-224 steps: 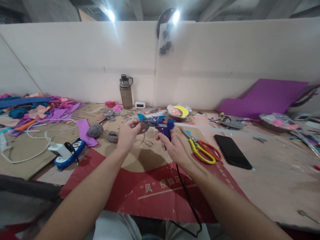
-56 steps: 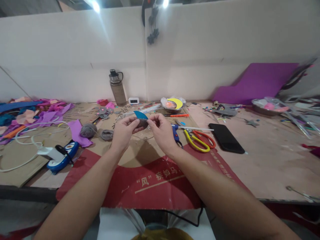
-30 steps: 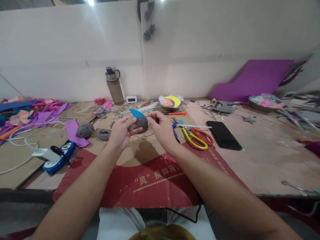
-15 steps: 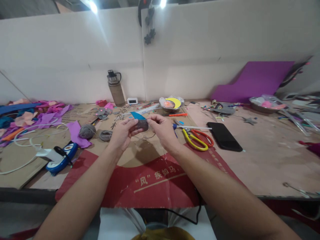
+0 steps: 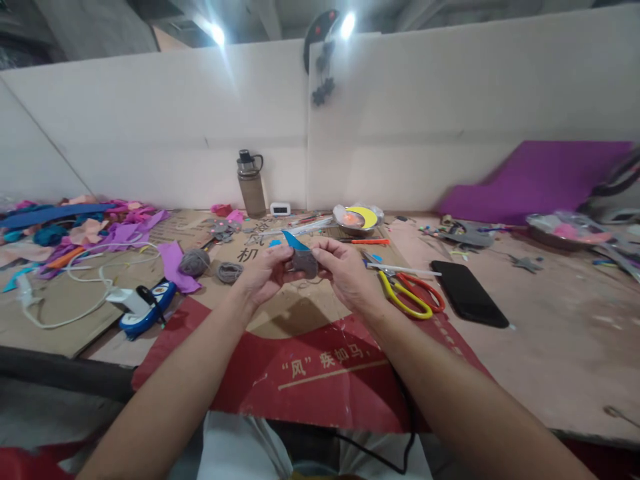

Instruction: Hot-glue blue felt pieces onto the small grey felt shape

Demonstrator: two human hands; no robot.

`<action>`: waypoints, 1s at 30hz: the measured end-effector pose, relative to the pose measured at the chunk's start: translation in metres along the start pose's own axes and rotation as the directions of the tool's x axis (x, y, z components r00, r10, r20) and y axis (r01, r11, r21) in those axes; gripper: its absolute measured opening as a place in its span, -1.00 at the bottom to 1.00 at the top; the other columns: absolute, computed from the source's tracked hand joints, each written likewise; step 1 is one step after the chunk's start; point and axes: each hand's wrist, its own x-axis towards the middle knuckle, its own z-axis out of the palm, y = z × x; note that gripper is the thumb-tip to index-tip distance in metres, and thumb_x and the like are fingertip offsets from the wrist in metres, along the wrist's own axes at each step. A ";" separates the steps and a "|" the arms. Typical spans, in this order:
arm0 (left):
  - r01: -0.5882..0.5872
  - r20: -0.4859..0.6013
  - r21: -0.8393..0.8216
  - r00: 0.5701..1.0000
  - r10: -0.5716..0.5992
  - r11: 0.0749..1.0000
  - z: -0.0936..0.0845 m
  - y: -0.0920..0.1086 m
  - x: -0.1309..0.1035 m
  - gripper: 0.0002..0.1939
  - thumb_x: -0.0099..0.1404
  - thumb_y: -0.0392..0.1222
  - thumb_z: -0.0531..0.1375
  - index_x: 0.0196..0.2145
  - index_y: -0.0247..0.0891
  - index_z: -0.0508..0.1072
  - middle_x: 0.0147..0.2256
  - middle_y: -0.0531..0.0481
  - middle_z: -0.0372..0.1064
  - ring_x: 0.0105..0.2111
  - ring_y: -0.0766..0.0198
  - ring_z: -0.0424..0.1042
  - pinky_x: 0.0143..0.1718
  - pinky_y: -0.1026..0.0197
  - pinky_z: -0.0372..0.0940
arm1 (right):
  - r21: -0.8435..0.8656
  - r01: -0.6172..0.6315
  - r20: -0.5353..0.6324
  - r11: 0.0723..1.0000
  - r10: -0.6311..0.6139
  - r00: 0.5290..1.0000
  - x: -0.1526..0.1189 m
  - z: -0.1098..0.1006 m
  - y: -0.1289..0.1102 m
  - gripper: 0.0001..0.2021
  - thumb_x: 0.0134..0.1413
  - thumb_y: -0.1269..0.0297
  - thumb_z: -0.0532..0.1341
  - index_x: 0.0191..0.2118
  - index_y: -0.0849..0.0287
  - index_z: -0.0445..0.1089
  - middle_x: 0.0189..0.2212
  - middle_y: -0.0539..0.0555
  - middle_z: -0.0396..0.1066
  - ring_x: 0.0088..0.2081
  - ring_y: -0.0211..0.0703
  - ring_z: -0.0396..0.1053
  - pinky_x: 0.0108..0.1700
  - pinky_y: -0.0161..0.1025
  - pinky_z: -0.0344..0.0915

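Between my hands is a small blue piece (image 5: pixel 296 242) with a pointed, curved tip, its lower part covered in grey that looks like wound yarn (image 5: pixel 306 265). My left hand (image 5: pixel 267 275) grips it from the left, thumb in front and fingers underneath. At its right edge, my right hand (image 5: pixel 345 268) is closed in a pinch; whether a strand of yarn lies between those fingertips is too small to make out. A grey yarn ball (image 5: pixel 195 263) and a small grey yarn coil (image 5: pixel 230 272) lie left of my left hand.
Right of my hands lie scissors (image 5: pixel 411 300) with yellow and red handles, a white stick (image 5: pixel 405 269) and a black phone (image 5: pixel 469 293). Behind are a bowl with a yellow crescent (image 5: pixel 363 218) and a bottle (image 5: pixel 251 190). A blue power strip (image 5: pixel 147 313) sits left.
The view has shifted, so everything appears further right and lower. Both hands still hold the blue and grey piece, which is turned slightly, with more of its grey part showing.
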 end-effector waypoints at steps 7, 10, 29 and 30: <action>-0.039 -0.009 0.007 0.999 0.039 0.999 0.001 0.000 0.003 -0.82 0.01 -0.27 0.39 -0.43 -0.34 0.47 -0.49 0.01 0.47 -0.53 0.35 0.44 -0.45 0.28 0.48 | 0.113 0.015 -0.005 0.993 -0.014 1.000 0.004 0.001 0.008 -0.76 -0.20 0.18 0.37 -0.48 0.19 0.34 -0.57 -0.13 0.19 -0.56 -0.42 0.03 -0.51 -0.38 -0.08; -0.025 -0.010 0.017 1.000 0.025 1.000 0.002 0.001 0.003 -0.82 0.01 -0.32 0.41 -0.41 -0.38 0.52 -0.41 -0.05 0.52 -0.46 0.32 0.49 -0.39 0.28 0.50 | 0.182 -0.026 -0.025 0.983 0.031 0.999 0.007 -0.002 0.009 -0.73 -0.24 0.18 0.39 -0.49 0.20 0.33 -0.57 -0.13 0.19 -0.56 -0.43 0.03 -0.52 -0.38 -0.09; 0.021 -0.148 -0.118 0.988 -0.039 0.993 0.013 0.003 0.001 -0.84 0.08 -0.46 0.30 -0.56 -0.35 0.41 -0.61 0.06 0.36 -0.65 0.41 0.35 -0.68 0.43 0.34 | -0.033 0.069 -0.035 0.997 -0.070 0.997 0.005 0.003 0.019 -0.78 -0.08 0.12 0.28 -0.39 0.16 0.37 -0.56 -0.12 0.16 -0.53 -0.36 0.07 -0.46 -0.35 0.06; 0.025 -0.152 -0.121 0.987 -0.043 0.992 0.012 0.003 0.002 -0.84 0.08 -0.47 0.30 -0.55 -0.35 0.41 -0.60 0.06 0.37 -0.64 0.42 0.36 -0.66 0.43 0.36 | -0.023 0.063 -0.031 0.998 -0.063 0.998 0.006 0.002 0.019 -0.78 -0.09 0.12 0.29 -0.39 0.16 0.37 -0.56 -0.12 0.16 -0.53 -0.37 0.07 -0.47 -0.35 0.05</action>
